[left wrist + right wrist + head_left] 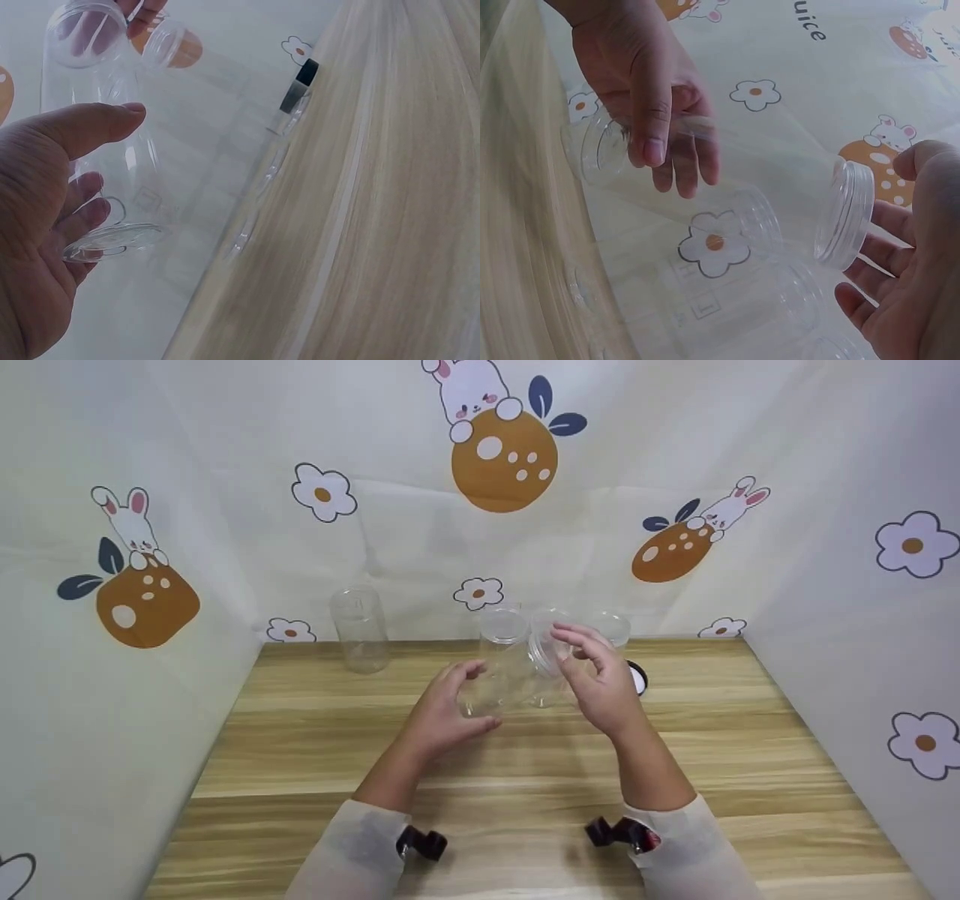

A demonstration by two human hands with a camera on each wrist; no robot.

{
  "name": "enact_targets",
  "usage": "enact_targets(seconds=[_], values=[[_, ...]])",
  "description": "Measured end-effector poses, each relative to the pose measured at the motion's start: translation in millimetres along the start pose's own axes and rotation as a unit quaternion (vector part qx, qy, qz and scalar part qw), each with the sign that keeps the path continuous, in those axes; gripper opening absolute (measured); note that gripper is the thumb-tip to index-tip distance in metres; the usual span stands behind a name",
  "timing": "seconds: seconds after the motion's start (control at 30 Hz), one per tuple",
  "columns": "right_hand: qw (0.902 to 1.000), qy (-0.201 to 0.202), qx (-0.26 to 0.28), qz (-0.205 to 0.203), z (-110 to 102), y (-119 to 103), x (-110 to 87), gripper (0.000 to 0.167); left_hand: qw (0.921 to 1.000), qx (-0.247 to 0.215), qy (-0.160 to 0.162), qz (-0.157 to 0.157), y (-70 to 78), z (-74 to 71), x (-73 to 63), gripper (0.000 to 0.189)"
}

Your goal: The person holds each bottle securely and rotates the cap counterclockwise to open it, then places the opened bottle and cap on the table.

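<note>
A: How far along is it?

B: One jar (731, 176) looks raised from the table (525, 810) and tilts between the hands. I'd judge the pick-up done and the handling under way.

A: What's left?

B: Setting it down, I'd judge. The lid (638, 679), dark-rimmed, lies right of centre in the head view, off the held jar. A spare jar (361, 634) stands left of centre, near the back edge, and at least two more stand behind the hands.

A: Is the ribbed end a bare neck or a clear cap?

B: I can't tell.

A: Where is the held jar against the fingers?

B: At the middle of the head view. The left hand (444, 712) grasps it near the base, thumb on one side, fingers on the other. The right hand (602, 686) is beside the ribbed end, its fingers loosely bent and close behind the rim, its thumb apart. Whether those fingertips touch, I can't tell.
</note>
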State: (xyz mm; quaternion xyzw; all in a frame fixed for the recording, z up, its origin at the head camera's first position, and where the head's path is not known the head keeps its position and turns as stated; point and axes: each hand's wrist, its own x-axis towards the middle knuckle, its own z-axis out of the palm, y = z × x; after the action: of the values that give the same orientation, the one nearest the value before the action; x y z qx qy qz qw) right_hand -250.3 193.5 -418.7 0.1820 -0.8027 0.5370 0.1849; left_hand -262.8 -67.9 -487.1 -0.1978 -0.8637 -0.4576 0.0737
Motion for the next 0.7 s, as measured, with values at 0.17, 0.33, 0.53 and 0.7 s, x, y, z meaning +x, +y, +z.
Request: enact_targets(seconds=[0.17,0.33,0.53,0.7], values=[[0.9985,0.022,-0.041,0.03,0.0,0.8,0.9,0.034,1.0,-0.005,0.0,0.002,0.4,0.1,0.2,0.085],[0.9952,0.003,-0.074,0.064,1.3,0.8,2.0,0.043,0.9999,-0.011,-0.003,0.002,0.8,0.2,0.0,0.086],[0.9954,-0.009,-0.078,0.056,2.0,-0.3,1.7,0.042,0.9999,-0.015,-0.001,0.006,0.0,0.6,0.7,0.087],[0.9976,-0.023,-0.061,0.021,1.0,0.0,0.4,0.038,0.9999,-0.014,0.0,0.007,0.2,0.6,0.1,0.087]])
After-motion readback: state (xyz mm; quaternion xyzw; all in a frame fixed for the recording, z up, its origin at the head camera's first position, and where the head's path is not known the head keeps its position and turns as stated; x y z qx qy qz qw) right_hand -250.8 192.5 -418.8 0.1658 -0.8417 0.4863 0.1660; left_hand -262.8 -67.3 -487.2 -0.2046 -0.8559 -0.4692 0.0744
